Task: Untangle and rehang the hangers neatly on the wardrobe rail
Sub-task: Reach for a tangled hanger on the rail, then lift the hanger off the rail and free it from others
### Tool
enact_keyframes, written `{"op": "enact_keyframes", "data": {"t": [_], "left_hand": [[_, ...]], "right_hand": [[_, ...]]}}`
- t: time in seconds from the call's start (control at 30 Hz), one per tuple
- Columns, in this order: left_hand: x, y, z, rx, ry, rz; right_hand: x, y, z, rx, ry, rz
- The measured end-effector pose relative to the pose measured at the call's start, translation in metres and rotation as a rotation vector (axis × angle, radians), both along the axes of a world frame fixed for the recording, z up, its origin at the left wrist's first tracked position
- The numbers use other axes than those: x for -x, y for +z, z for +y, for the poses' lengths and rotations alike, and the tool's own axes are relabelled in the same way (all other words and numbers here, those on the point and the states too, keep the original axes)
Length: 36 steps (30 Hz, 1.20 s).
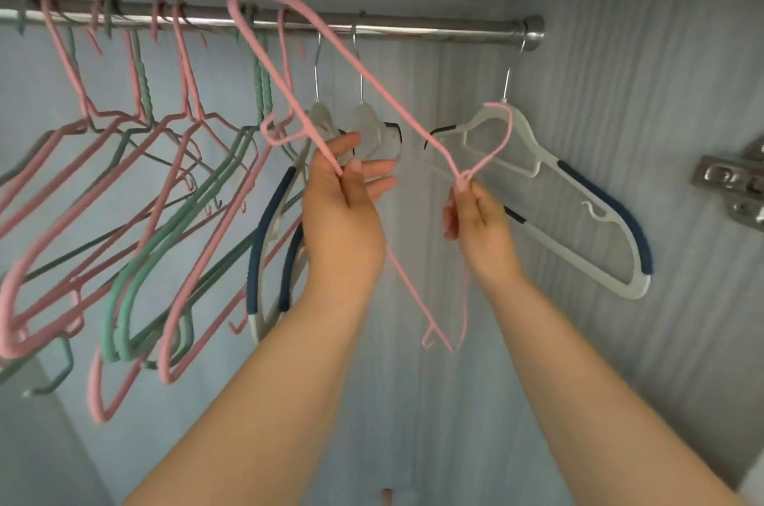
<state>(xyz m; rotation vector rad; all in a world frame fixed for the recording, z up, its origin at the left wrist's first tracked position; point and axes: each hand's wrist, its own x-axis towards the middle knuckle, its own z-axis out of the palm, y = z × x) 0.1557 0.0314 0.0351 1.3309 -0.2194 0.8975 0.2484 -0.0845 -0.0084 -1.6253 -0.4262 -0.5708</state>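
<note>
Step in hand: one pink wire hanger [397, 105] is off the wardrobe rail [434, 29] and you're holding it tilted in front of it, one shoulder end up over the rail, the other hanging low between your forearms. Your left hand [343, 199] pinches a wire run between thumb and forefinger, with the other fingers loosely straight. Your right hand [475, 220] pinches the twisted neck just under the hook, fingers curled. The hook sits right at the neck of the white hanger with navy grips [605, 199], which hangs alone at the right end of the rail. Can't tell if the two touch or are snagged, so check that first. Two more white hangers [368, 121] hang behind your left hand. Left of those, the pink and green wire hangers [165, 195] are on the rail but cross each other at mixed angles, so my read is the task is early to mid, with most of the untangling left. Next move, as I see it: clear the hook from the white hanger, turn the pink one upright from the neck and set the hook over the bare stretch of rail to the right of the two white ones. Watch the low end so it doesn't catch the bunch. Door hinge [731, 183] on the right is out of the way.
</note>
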Motion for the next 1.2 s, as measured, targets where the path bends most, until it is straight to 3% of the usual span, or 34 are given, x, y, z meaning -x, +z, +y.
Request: {"op": "enact_keyframes", "data": {"t": [0.3, 0.5, 0.73, 0.9, 1.07, 1.2], "left_hand": [[-0.010, -0.017, 0.010, 0.028, -0.184, 0.182], [-0.012, -0.025, -0.015, -0.104, -0.336, 0.288], [-0.007, -0.022, -0.023, -0.230, -0.257, 0.291], [-0.009, -0.021, -0.033, -0.265, -0.248, 0.297], [0.001, -0.022, -0.037, -0.372, -0.223, 0.225], [0.039, 0.003, -0.011, -0.568, 0.154, -0.045]], "right_hand": [[0.120, 0.000, -0.048, 0.055, 0.075, 0.020], [0.168, 0.015, -0.063, 0.059, -0.017, 0.001], [0.198, 0.017, -0.073, 0.020, -0.183, -0.091], [0.200, 0.022, -0.067, -0.018, -0.250, -0.009], [0.168, 0.045, -0.050, 0.106, -0.276, 0.093], [0.118, 0.078, -0.032, 0.248, -0.310, 0.118]]}}
